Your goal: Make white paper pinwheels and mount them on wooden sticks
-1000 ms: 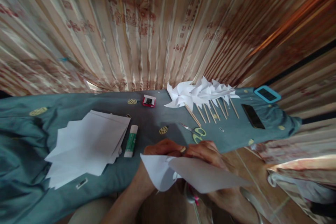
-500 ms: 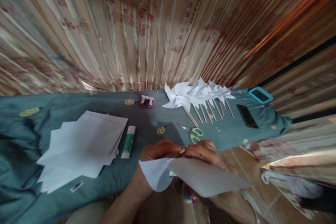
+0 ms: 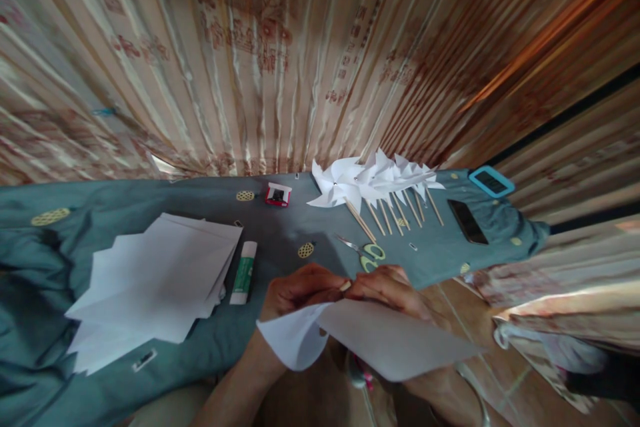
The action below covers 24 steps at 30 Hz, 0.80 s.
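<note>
Close in front of me, both hands pinch a partly curled white paper pinwheel [image 3: 390, 337] from its far side. My left hand [image 3: 305, 285] is closed at the rolled left part, fingers bent inward. My right hand [image 3: 393, 288] is closed beside it, and the broad flat flap hangs below its fingers. The pale end of a wooden stick [image 3: 345, 286] pokes out between the fingertips; most of it is hidden. Just beyond the hands lie scissors [image 3: 371, 255] with green handles. Finished white pinwheels [image 3: 345, 181] on sticks lie in an overlapping row behind them.
A stack of white paper sheets [image 3: 160, 280] lies at left, with a green glue stick [image 3: 243, 273] beside it. A small red box [image 3: 278, 195] sits farther back. A dark phone [image 3: 467, 221] and a blue-framed device [image 3: 491, 181] lie at right. A curtain [image 3: 300, 67] hangs behind.
Both hands keep their grip in nearly the same place. The curled left part of the paper has shifted slightly left and down, and the whole view has moved a little.
</note>
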Tool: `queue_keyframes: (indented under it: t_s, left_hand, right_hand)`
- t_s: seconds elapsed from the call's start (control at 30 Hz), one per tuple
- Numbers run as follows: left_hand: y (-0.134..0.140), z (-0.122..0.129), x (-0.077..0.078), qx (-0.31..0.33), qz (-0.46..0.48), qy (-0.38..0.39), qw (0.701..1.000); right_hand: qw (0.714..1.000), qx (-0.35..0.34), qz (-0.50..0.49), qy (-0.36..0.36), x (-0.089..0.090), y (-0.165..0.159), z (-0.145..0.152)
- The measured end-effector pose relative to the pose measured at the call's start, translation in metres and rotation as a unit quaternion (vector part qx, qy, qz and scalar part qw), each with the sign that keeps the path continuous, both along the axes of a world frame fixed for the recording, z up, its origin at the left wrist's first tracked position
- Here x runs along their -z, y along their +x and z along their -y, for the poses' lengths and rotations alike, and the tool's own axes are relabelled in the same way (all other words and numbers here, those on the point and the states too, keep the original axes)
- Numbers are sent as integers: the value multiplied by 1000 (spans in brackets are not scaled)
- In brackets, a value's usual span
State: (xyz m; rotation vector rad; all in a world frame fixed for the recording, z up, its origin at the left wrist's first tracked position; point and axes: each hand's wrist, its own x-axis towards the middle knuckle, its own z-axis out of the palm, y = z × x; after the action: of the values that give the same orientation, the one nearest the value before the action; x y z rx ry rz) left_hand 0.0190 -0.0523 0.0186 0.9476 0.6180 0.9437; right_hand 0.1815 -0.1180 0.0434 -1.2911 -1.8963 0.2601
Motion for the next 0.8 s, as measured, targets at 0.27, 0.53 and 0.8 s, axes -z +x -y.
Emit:
queue_keyframes:
  t_s: [0.27,0.53,0.8]
  left_hand:
    - [-2,-1,-4,-4,1,-4,1000]
    - [-1,0,-1,2,0,0,1000]
    - [-2,0,1,17,-28,-16,999]
  right_hand:
    - [999,17,21,-29,8,4,-1]
    - [998,21,9,-63,2,3,0]
    - [997,30,23,-66,4,4,-1]
